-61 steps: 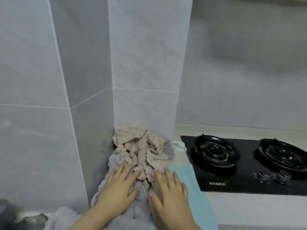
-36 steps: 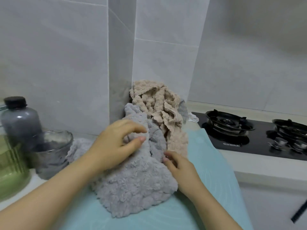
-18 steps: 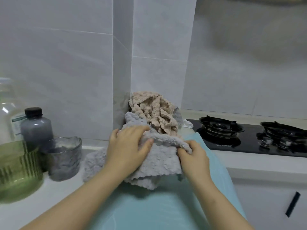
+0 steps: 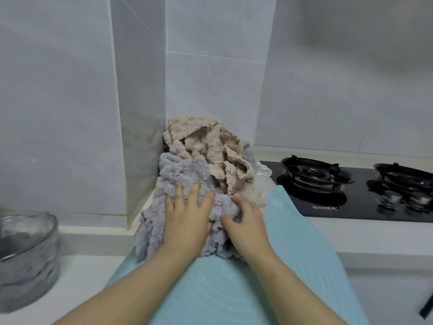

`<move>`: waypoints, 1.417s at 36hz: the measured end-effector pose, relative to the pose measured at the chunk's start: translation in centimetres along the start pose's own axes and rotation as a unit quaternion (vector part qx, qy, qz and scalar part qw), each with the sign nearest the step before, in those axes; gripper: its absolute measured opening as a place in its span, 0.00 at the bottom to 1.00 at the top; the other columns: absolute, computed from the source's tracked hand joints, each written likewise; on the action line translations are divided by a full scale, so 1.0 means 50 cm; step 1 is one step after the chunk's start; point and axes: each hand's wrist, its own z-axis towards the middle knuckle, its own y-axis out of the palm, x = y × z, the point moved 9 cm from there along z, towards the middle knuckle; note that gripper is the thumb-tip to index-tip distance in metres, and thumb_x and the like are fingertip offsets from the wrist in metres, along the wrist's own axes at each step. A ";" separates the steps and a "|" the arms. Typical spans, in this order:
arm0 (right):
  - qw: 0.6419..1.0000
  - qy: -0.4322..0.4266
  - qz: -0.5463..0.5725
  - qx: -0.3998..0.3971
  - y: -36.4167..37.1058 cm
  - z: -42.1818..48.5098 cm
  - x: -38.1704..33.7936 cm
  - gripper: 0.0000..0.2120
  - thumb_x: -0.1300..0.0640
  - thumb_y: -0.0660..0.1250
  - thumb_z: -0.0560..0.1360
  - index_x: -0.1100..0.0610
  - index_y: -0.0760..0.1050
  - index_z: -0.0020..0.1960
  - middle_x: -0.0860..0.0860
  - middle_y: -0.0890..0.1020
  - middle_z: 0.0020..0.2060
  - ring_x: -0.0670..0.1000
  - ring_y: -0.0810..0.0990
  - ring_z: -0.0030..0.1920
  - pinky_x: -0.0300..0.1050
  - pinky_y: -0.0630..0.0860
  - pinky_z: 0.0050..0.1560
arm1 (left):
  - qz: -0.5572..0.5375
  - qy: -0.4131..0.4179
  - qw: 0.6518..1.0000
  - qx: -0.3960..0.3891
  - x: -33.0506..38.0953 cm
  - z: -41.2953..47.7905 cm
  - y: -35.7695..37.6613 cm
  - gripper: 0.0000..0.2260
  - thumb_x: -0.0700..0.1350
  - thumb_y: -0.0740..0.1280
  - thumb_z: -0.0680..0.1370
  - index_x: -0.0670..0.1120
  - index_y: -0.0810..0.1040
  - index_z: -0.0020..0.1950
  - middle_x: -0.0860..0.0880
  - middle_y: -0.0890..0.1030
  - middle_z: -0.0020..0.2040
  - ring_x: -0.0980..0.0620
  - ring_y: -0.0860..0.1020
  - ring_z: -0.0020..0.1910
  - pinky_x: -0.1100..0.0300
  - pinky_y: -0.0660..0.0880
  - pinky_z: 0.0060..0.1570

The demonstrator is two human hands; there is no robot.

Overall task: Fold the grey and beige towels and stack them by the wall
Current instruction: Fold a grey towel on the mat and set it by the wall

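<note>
Grey towel (image 4: 178, 181) lies in a loose heap on the blue-green mat (image 4: 293, 231) on the counter (image 4: 351, 233), at the corner of the wall (image 4: 210, 78). The beige towel (image 4: 206, 146) is crumpled just behind it and touches the tiles. Neither one is folded, so I judge the task is near its beginning, with the grey towel being taken from the pile. The next move calls for pulling it to the near part of the mat and spreading it flat, without dragging the beige one along. The left hand (image 4: 187, 216) rests flat on the grey fabric, fingers straight and spread, holding nothing. The right hand (image 4: 246, 221) is beside it, with fingers bent into the fabric, and seems to grip a bunch of it. Both forearms reach forward over the mat.
</note>
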 end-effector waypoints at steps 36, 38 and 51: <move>0.987 -0.081 -0.135 -0.022 -0.013 -0.091 0.001 0.15 0.61 0.64 0.75 0.53 0.72 0.61 0.49 0.76 0.44 0.49 0.71 0.44 0.39 0.62 0.40 | -0.132 0.153 0.976 0.086 -0.066 -0.134 -0.026 0.11 0.43 0.67 0.64 0.50 0.82 0.44 0.53 0.82 0.37 0.49 0.81 0.35 0.56 0.77 0.34; 0.983 -0.096 -0.157 0.008 -0.023 -0.087 -0.003 0.11 0.61 0.63 0.76 0.54 0.76 0.57 0.49 0.78 0.46 0.49 0.73 0.48 0.38 0.61 0.41 | -0.145 0.159 0.971 0.101 -0.065 -0.137 -0.042 0.09 0.42 0.66 0.66 0.49 0.82 0.42 0.53 0.82 0.35 0.51 0.81 0.33 0.61 0.76 0.34; 0.984 -0.079 0.161 -0.006 -0.113 -0.116 -0.064 0.11 0.62 0.59 0.70 0.50 0.69 0.32 0.44 0.68 0.21 0.49 0.64 0.24 0.39 0.59 0.25 | -0.512 0.023 0.859 -0.002 -0.100 -0.168 -0.130 0.15 0.38 0.70 0.67 0.61 0.81 0.38 0.56 0.80 0.31 0.58 0.72 0.22 0.68 0.71 0.29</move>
